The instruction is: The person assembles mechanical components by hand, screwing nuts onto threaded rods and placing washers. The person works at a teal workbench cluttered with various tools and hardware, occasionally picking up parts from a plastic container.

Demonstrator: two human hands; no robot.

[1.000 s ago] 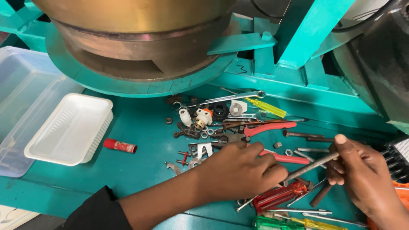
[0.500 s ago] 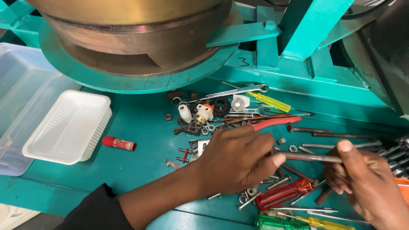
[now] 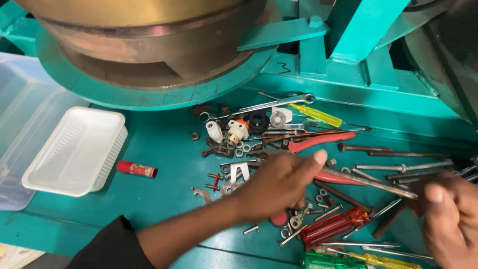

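Observation:
My left hand (image 3: 279, 187) reaches in from the lower left over a scatter of small hardware. Its thumb and fingers pinch the near end of a long threaded metal rod (image 3: 368, 183). The rod slants down to the right, just above the teal machine table (image 3: 164, 199). My right hand (image 3: 448, 219), blurred at the lower right edge, closes on the rod's far end. Under the rod lie red-handled pliers (image 3: 321, 142) and a red-handled screwdriver (image 3: 333, 226).
A white foam tray (image 3: 74, 149) sits on a clear plastic box (image 3: 20, 119) at the left, with a small red tube (image 3: 137, 170) beside it. Nuts, bolts, a wrench (image 3: 269, 104) and yellow (image 3: 316, 115) and green (image 3: 323, 261) screwdrivers litter the table. A big brass-coloured drum (image 3: 149, 45) overhangs the back.
The rod has gone from level to slanting down toward the right. My right hand has dropped lower and to the right; my left hand has shifted slightly along the rod's near end.

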